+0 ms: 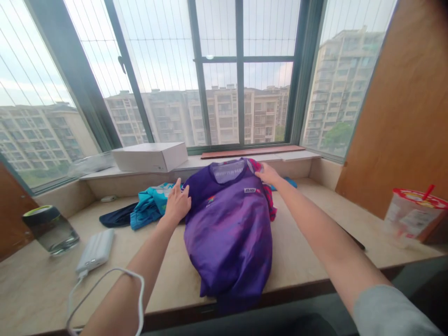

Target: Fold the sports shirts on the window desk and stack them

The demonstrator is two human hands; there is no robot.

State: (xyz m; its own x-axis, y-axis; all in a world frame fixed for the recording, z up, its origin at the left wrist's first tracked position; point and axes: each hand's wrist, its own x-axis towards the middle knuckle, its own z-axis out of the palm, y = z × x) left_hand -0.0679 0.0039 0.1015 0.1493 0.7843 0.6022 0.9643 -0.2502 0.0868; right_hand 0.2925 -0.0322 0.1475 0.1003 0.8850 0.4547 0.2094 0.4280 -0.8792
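The purple shirt (229,228) lies front up across the middle of the counter (306,242), its neck toward the back edge and its gathered lower end hanging a little over the front edge. My left hand (178,204) is at the shoulder on the left side of the shirt, fingers stretched and spread, not closed on anything. My right hand (270,174) is at the opposite shoulder, thumb and fingers against the pink-red sleeve (271,203) — whether they pinch the cloth I cannot tell.

Just beyond my left hand, a turquoise garment (149,207) lies bunched, with a dark cloth (117,216) beside it toward the left back corner. A small white object (108,198) sits behind them. Near the left end of the counter stand a clear bottle (54,233) with a dark lid and, just beside it, a white power bank (96,249); its white cable (141,294) loops over my left forearm.

A white box (149,157) rests on the raised ledge along the back edge, below the windows (220,102). Toward the right end, near the front edge, is a plastic cup (411,214) with a red-rimmed lid and a red straw (428,192) — well apart from the shirt.
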